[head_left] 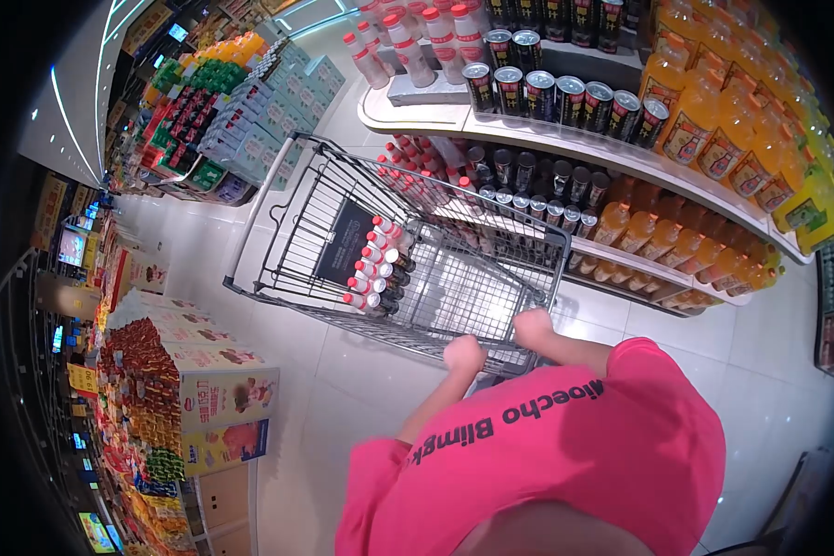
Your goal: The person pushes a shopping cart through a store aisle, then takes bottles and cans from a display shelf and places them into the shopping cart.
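Note:
My left hand (pixel 465 353) is closed round the near end of a grey wire shopping cart (pixel 343 321), by its handle. Just to the right, my right hand (pixel 533 327) grips the same end of the cart. Inside the basket, white bottles with red caps (pixel 372 270) stand in a row toward the far left part. Dark cans (pixel 399 274) are lined up beside these bottles. A dark panel (pixel 346 240) is fixed at the cart's far end.
Curved shelves (pixel 621 145) at the right hold black cans (pixel 539 91) and orange bottles (pixel 694 125). Stacked boxes (pixel 278 116) stand beyond the cart. At the left is a display of packaged snacks (pixel 139 389) with printed cartons (pixel 227 394). Pale floor tiles surround the cart.

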Action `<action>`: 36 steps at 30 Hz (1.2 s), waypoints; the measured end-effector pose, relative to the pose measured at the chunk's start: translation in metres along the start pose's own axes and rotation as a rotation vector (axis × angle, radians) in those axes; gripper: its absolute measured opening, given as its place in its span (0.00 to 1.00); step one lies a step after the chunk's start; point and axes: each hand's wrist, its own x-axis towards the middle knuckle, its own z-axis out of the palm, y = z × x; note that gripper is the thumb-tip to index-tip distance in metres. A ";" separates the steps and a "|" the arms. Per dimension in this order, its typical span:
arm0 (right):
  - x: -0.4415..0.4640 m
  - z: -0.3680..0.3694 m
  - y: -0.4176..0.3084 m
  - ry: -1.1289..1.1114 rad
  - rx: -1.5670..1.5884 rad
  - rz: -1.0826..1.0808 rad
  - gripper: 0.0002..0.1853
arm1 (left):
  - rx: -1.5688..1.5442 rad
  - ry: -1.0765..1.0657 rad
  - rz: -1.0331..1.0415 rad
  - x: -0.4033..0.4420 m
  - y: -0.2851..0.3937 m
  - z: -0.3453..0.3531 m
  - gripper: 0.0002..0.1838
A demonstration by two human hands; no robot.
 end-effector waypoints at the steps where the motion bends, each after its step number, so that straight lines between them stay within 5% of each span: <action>1: 0.000 -0.005 0.001 -0.024 0.005 -0.004 0.09 | -0.006 0.005 -0.015 -0.001 0.002 -0.001 0.13; 9: -0.002 -0.019 0.004 -0.078 0.116 -0.160 0.10 | 0.033 -0.043 -0.073 0.005 -0.001 0.004 0.15; 13: 0.018 -0.030 0.017 -0.215 0.731 -0.178 0.12 | 0.006 -0.040 -0.120 -0.001 0.000 0.002 0.14; 16: 0.046 -0.071 0.037 -0.072 1.058 -0.391 0.10 | 0.010 0.019 -0.087 0.007 0.003 -0.004 0.14; 19: 0.057 -0.187 0.062 0.283 1.278 -0.565 0.10 | -0.003 0.107 -0.030 0.001 -0.003 0.011 0.13; 22: 0.042 -0.315 0.092 0.666 1.176 -0.528 0.11 | -0.055 0.193 0.019 -0.006 -0.003 0.010 0.14; 23: 0.055 -0.340 0.107 0.962 0.980 -0.564 0.12 | -0.013 0.145 -0.006 -0.001 -0.005 0.014 0.13; 26: 0.080 -0.410 0.146 1.258 0.488 -0.271 0.21 | -0.025 0.124 -0.064 -0.003 -0.002 0.009 0.14; 28: 0.114 -0.431 0.166 1.271 0.271 -0.018 0.26 | -0.037 0.121 -0.068 -0.003 0.000 0.007 0.15; 31: 0.131 -0.452 0.177 0.898 0.109 0.250 0.26 | -0.039 0.100 -0.082 -0.009 0.005 0.001 0.15; 36: 0.153 -0.447 0.187 0.683 0.118 0.253 0.24 | -0.070 0.145 -0.096 -0.009 0.005 0.007 0.16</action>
